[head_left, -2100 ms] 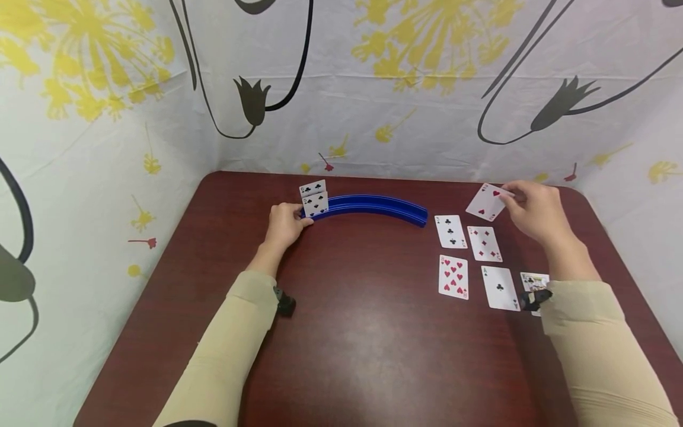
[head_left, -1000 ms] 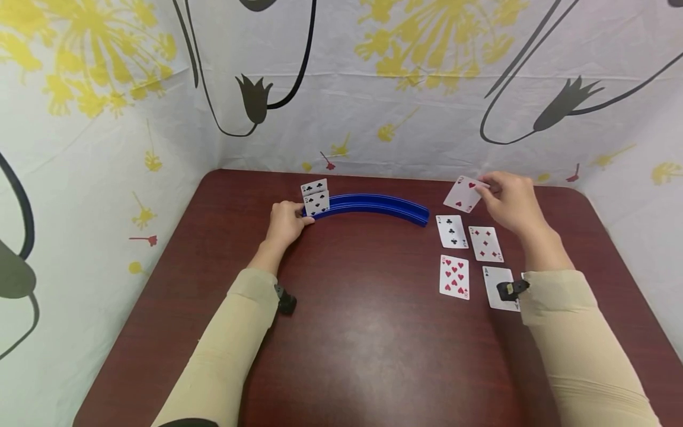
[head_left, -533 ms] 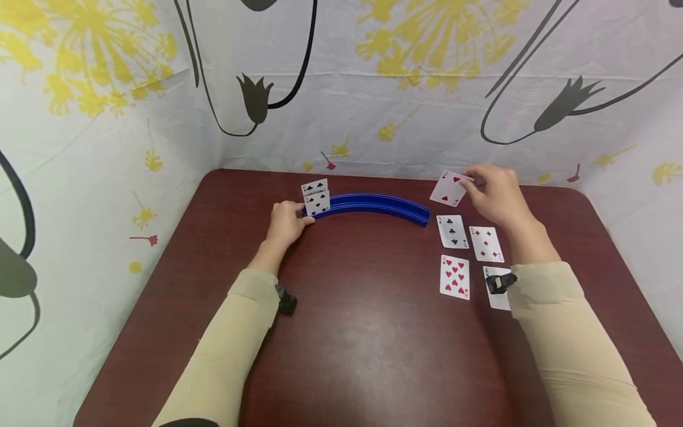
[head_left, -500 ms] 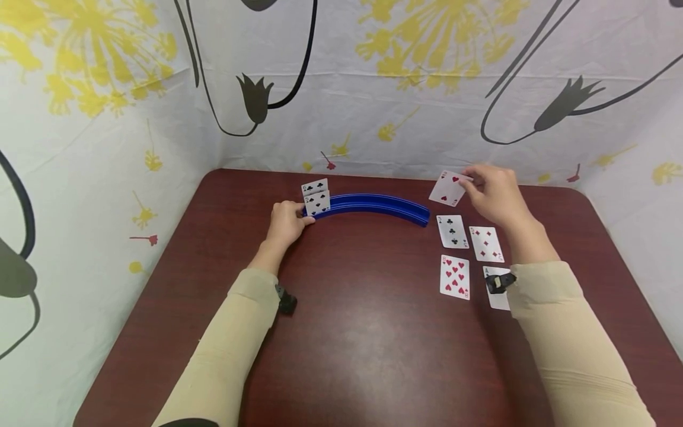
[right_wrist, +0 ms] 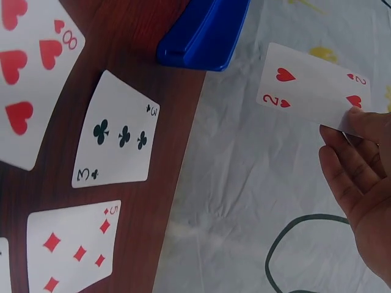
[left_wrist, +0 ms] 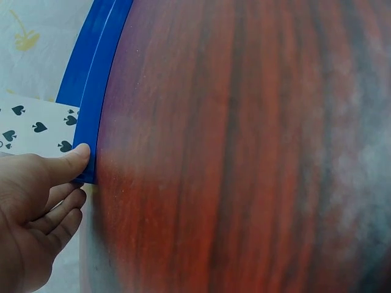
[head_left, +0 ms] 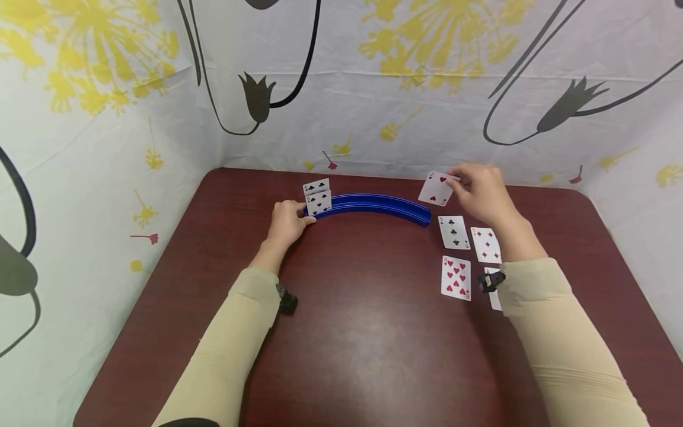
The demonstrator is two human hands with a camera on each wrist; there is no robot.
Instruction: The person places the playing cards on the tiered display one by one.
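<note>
A curved blue playing-card holder (head_left: 376,203) lies near the table's far edge. My left hand (head_left: 285,224) grips its left end, thumb on the front face in the left wrist view and fingers behind. In that end stand two cards: a spades card (head_left: 319,204) in front and a clubs card (head_left: 316,185) behind it, partly covered. My right hand (head_left: 482,193) pinches the two of hearts (head_left: 434,190) by its right edge, thumb on the face. This card is held up beyond the holder's right end, apart from it. In the right wrist view, the two of hearts (right_wrist: 308,82) faces the camera.
Face up at the right of the dark red table (head_left: 363,344) lie the three of clubs (head_left: 454,232), five of diamonds (head_left: 484,244) and eight of hearts (head_left: 456,277). An ace (head_left: 494,301) is partly hidden by the right wrist camera (head_left: 490,281). Patterned cloth (head_left: 341,107) hangs behind the table.
My right hand has moved left with the two of hearts, from above the five of diamonds to near the holder's right end. The left hand and holder stay put.
</note>
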